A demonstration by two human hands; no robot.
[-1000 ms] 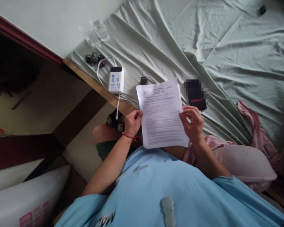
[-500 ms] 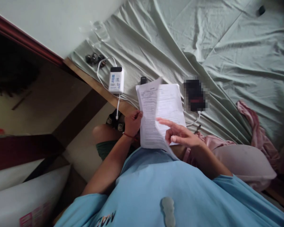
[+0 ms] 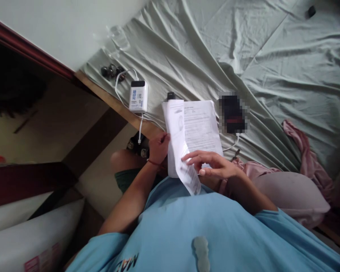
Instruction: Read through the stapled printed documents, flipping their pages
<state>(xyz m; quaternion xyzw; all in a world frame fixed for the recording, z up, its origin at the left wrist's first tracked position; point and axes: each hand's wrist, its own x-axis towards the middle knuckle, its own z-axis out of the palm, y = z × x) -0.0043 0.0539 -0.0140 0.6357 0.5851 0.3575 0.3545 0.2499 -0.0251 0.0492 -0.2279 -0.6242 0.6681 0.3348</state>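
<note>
A stapled stack of printed papers [image 3: 201, 128] is held over my lap, above the edge of a bed. My left hand [image 3: 158, 147] grips the stack's left edge, with a red thread around its wrist. My right hand [image 3: 212, 166] reaches across the stack and holds the top sheet [image 3: 181, 151], which is folded over toward the left with its lower corner curling down. The second page shows beneath it.
A bed with a wrinkled pale green sheet [image 3: 272, 68] lies ahead. On it are a white power bank [image 3: 138, 96] with a cable, a blurred dark phone [image 3: 232, 112], dark small items [image 3: 112, 70] and pink cloth [image 3: 306, 151]. A pillow [image 3: 289, 192] lies at my right.
My right hand let go of the right edge and turned the top sheet over toward the left, which uncovered the second page. My left hand kept its grip.
</note>
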